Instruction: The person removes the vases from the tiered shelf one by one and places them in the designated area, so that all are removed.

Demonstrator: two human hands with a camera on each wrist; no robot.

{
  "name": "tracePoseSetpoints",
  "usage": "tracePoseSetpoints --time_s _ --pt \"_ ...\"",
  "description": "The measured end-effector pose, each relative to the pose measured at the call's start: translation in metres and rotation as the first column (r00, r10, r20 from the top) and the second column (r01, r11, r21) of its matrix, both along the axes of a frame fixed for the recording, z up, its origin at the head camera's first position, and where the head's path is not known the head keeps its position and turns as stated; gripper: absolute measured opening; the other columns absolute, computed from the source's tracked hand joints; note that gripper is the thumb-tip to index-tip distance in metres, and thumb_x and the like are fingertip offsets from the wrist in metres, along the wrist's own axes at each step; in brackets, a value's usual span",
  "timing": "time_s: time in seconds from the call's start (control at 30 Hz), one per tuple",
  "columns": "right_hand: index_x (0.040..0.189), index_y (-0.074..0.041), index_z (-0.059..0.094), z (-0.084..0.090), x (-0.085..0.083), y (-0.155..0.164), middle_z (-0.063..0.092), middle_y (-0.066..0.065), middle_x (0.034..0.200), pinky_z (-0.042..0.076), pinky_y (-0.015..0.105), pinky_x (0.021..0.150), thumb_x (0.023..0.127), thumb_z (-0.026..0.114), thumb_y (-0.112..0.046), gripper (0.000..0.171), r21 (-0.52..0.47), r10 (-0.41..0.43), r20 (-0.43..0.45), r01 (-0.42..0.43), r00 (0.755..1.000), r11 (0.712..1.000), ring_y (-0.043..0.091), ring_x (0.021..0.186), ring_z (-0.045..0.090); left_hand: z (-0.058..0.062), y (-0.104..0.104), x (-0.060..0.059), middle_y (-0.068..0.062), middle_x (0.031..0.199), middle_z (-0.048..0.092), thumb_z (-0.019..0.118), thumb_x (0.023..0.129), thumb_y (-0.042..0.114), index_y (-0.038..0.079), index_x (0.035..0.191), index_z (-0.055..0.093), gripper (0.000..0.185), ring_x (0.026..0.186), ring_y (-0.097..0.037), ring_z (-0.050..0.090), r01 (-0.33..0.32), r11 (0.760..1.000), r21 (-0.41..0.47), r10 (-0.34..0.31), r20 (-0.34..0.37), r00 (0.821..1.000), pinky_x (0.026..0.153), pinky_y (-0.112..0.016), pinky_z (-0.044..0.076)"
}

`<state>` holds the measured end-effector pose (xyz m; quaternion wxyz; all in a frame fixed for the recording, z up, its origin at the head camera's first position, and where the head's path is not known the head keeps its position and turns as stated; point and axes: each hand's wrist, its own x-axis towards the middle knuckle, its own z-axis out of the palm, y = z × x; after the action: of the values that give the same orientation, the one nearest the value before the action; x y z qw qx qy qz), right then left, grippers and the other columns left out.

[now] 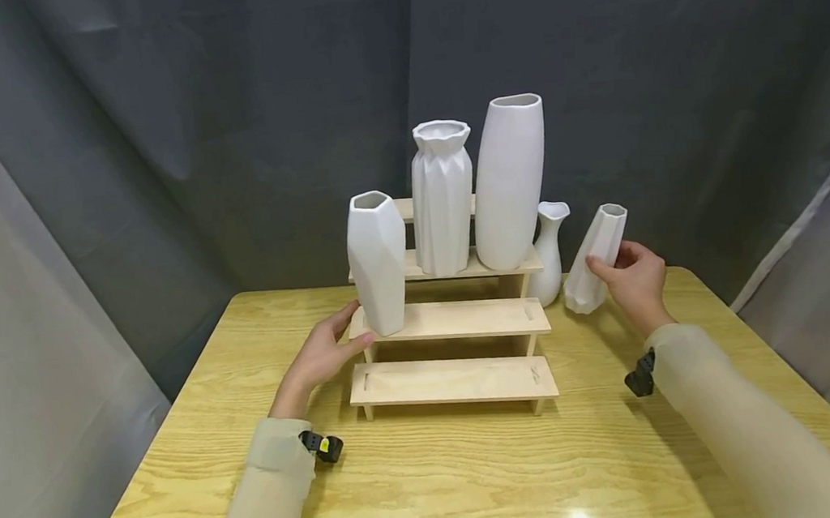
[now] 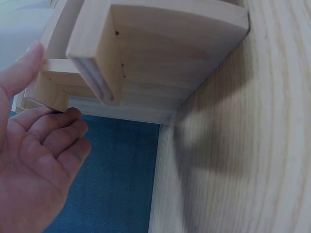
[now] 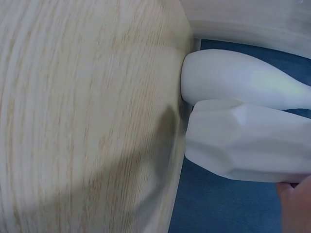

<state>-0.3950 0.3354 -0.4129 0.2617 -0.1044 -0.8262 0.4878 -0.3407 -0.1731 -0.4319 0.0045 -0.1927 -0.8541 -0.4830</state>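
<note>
Right hand gripping small white faceted ceramic vase, tilted on yellow wooden table beside stepped wooden shelf. Lift upright before shelving. Left hand relaxed, steadying shelf edge.

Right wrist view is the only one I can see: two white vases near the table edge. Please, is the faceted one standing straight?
Observer: No. The faceted vase is tilted, base on the table, and the right hand holds it near the top.
Operator: And the smooth vase beside it, where does it stand?
Observer: The small curved vase stands upright on the table, just right of the wooden stepped shelf.
Operator: What does the other hand do?
Observer: The left hand rests open against the shelf's left end, beside an angular vase on the middle step.
</note>
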Motion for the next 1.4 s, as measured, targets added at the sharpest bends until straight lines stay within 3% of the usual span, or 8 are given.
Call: tracePoseSetpoints --time_s 0.17,0.37,0.6,1.4 --pt "0.132 -0.001 0.06 -0.004 -0.006 0.003 0.062 0.014 0.118 0.052 0.027 0.085 0.083 0.077 -0.045 0.068 0.01 -0.003 -0.006 0.003 1.0 1.0 0.021 0.102 0.058 -0.001 0.0 -0.001 -0.009 0.159 0.027 0.067 0.094 0.04 0.005 0.156 0.028 0.081 0.145 -0.028 0.026 0.0 1.0 0.0 0.0 0.001 1.0 0.116 -0.044 0.028" --pt "0.135 -0.001 0.057 -0.002 -0.012 0.004 0.061 0.016 0.122 0.052 0.041 0.094 0.084 0.075 -0.047 0.071 0.007 0.0 0.01 0.0 1.0 1.0 0.025 0.106 0.058 0.0 0.001 -0.001 -0.012 0.159 0.027 0.067 0.095 0.039 0.002 0.155 0.027 0.081 0.145 -0.03 0.025 0.013 1.0 0.008 -0.013 -0.012 1.0 0.116 -0.046 0.027" --pt "0.135 0.001 0.057 -0.002 -0.022 0.004 0.06 0.02 0.123 0.052 0.046 0.095 0.085 0.076 -0.044 0.07 -0.007 0.0 0.02 0.001 1.0 1.0 0.029 0.107 0.058 0.001 0.0 0.002 -0.012 0.159 0.027 0.066 0.095 0.039 0.004 0.156 0.027 0.08 0.145 -0.031 0.026 0.013 1.0 0.014 -0.013 -0.009 1.0 0.116 -0.047 0.027" --pt "0.135 0.001 0.056 -0.02 -0.045 0.005 0.059 0.02 0.123 0.05 0.048 0.097 0.085 0.076 -0.043 0.069 -0.033 -0.022 0.049 0.024 0.999 0.999 0.031 0.11 0.057 0.001 0.001 0.001 -0.008 0.159 0.027 0.067 0.095 0.038 0.008 0.156 0.028 0.078 0.145 -0.026 0.025 0.014 1.0 0.015 -0.014 0.008 1.0 0.116 -0.045 0.027"
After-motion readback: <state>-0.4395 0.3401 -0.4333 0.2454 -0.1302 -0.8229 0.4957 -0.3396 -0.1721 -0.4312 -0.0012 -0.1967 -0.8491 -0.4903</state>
